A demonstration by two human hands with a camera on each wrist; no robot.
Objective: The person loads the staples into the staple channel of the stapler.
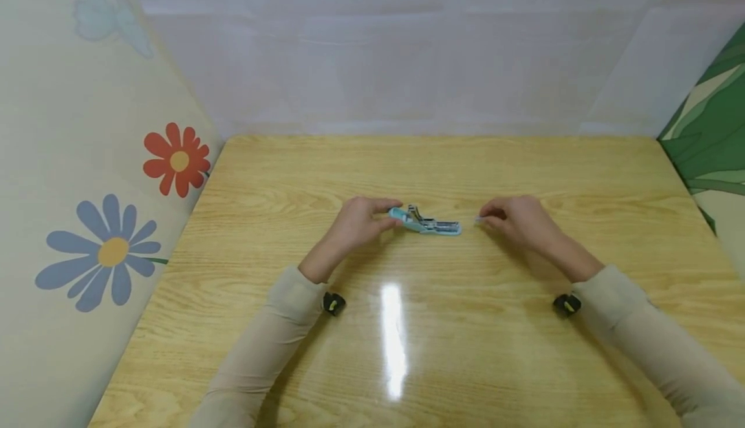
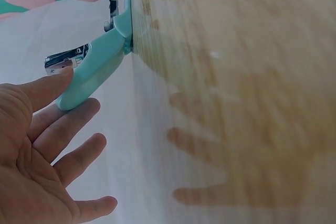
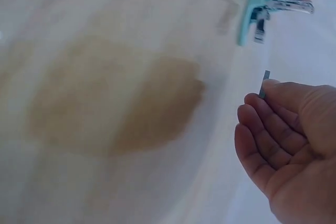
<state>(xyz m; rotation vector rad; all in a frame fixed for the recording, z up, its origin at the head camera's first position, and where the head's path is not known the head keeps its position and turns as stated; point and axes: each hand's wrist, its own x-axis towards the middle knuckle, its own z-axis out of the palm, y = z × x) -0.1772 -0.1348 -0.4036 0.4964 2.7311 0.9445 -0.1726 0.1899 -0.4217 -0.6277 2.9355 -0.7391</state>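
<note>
A light-teal stapler [image 2: 100,66] stands folded wide open on the table, its metal magazine and inner parts bared. My left hand [image 1: 362,221] pinches the end of the raised cover between thumb and fingers, the other fingers spread apart in the left wrist view. To the right of the stapler, my right hand [image 1: 524,221] pinches a small, thin grey strip of staples [image 3: 266,74] between thumb and index finger, with the rest of its fingers curled. The strip points toward the stapler, a short gap away from its base end.
Both hands are over a glossy wood-grain table [image 1: 465,350] that carries a bright light reflection. Behind it hangs a pale cloth [image 1: 407,59]. A wall with painted flowers [image 1: 113,252] rises at the left, and green painted leaves [image 1: 716,124] show at the right.
</note>
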